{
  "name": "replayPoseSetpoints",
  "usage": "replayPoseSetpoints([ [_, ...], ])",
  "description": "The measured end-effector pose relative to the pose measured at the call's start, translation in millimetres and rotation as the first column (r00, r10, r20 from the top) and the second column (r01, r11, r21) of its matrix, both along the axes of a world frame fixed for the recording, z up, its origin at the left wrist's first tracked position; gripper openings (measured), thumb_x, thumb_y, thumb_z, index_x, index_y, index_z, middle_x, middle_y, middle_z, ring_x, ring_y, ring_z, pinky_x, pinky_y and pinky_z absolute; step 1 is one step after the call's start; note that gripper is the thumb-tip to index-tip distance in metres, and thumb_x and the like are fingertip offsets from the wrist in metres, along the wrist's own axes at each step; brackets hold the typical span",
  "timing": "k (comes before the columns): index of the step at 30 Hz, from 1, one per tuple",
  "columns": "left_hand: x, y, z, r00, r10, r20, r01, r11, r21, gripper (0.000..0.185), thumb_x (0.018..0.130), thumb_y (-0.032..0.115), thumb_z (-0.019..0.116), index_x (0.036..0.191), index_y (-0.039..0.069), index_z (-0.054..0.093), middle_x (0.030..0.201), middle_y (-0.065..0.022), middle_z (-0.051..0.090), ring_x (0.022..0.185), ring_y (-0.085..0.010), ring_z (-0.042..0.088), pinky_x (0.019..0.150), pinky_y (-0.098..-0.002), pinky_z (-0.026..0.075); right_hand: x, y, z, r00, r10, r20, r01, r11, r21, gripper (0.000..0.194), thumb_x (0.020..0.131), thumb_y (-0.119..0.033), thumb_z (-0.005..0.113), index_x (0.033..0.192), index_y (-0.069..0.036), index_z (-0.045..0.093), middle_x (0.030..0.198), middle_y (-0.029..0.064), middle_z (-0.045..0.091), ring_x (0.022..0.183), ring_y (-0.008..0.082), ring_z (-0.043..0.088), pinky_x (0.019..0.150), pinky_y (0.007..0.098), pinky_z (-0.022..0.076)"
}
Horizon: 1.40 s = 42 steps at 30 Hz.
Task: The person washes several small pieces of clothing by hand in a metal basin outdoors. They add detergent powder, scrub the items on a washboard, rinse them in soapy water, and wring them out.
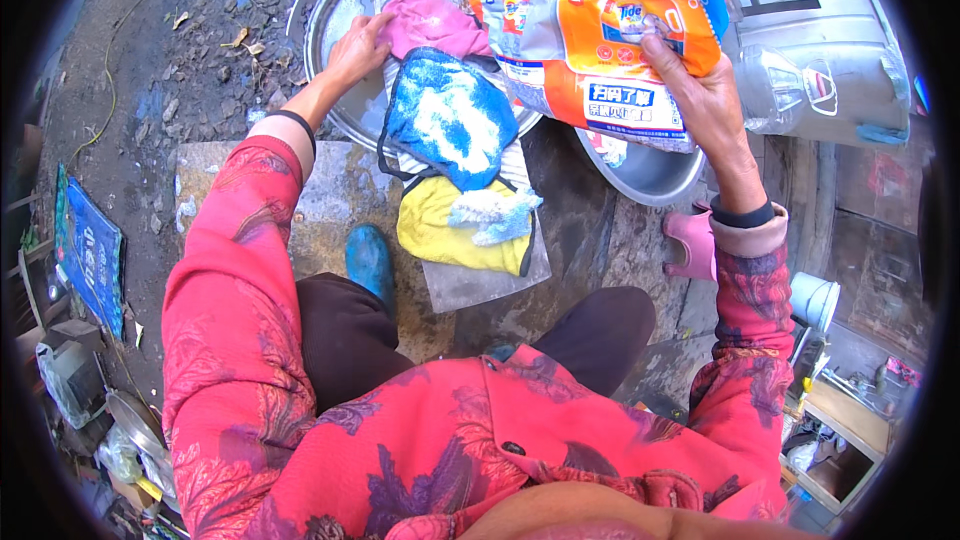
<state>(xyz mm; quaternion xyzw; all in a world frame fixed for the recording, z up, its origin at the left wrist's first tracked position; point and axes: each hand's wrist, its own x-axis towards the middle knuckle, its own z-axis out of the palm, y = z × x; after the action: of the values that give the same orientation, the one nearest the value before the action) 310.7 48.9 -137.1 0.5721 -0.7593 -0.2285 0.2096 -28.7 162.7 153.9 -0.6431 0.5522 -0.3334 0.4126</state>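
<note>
My right hand (701, 90) grips an orange bag of Tide washing powder (592, 52), held up over the right side of a large metal basin (341, 7). My left hand (361, 45) touches the edge of a pink cloth (431, 22), its fingers closed on or against the edge; which one cannot be told. Nearer to me a blue cloth with dark edging (420, 82) bears a patch of white powder (465, 120). A yellow cloth (427, 232) with a pale blue-white scrubber or wad (495, 214) on it lies on a washboard (480, 289) that leans into the basin.
A smaller grey basin (667, 176) stands right of the large one, beside a clear plastic jug (772, 90) and a pale container (855, 52). A pink plastic stool (694, 244) and a white bucket (816, 300) are further right. Leaves and debris cover the ground at the upper left.
</note>
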Motion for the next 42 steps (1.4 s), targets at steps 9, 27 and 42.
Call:
replayPoseSetpoints([
  [9, 0, -5, 5, 0.984, 0.080, -0.159, -0.092, 0.994, -0.067, 0.023, 0.084, 0.019, 0.061, 0.104, 0.009, 0.060, 0.090, -0.0131, 0.060, 0.080, -0.0258, 0.064, 0.067, -0.0365, 0.049, 12, -2, -9, 1.000, 0.009, -0.014, -0.009, 1.000, 0.022, 0.032, 0.091, -0.022, 0.064, 0.113, 0.001, 0.061, 0.095, 0.0078, 0.069, 0.080, 0.0108, 0.067, 0.066, 0.0240, 0.0546],
  [27, -54, -12, 23, 0.918, -0.260, -0.300, 0.182, 0.947, -0.264, 0.054, 0.078, 0.044, 0.064, 0.119, 0.010, 0.060, 0.126, -0.0237, 0.052, 0.115, -0.0354, 0.052, 0.099, -0.0423, 0.040, -19, 18, -22, 0.995, -0.080, -0.064, 0.076, 0.995, -0.062, 0.030, 0.092, -0.019, 0.062, 0.113, 0.002, 0.061, 0.097, 0.0066, 0.068, 0.086, 0.0100, 0.063, 0.073, 0.0255, 0.0525],
  [42, -33, -41, 44, 0.829, 0.218, -0.514, 0.091, 0.855, 0.510, 0.050, 0.088, 0.025, 0.061, 0.133, 0.012, 0.043, 0.106, -0.0030, 0.061, 0.088, -0.0121, 0.060, 0.068, -0.0302, 0.052, -16, 36, -27, 0.996, -0.089, 0.001, 0.088, 0.984, -0.153, 0.029, 0.092, -0.016, 0.063, 0.112, 0.004, 0.061, 0.094, 0.0059, 0.068, 0.082, 0.0098, 0.063, 0.071, 0.0254, 0.0522],
])
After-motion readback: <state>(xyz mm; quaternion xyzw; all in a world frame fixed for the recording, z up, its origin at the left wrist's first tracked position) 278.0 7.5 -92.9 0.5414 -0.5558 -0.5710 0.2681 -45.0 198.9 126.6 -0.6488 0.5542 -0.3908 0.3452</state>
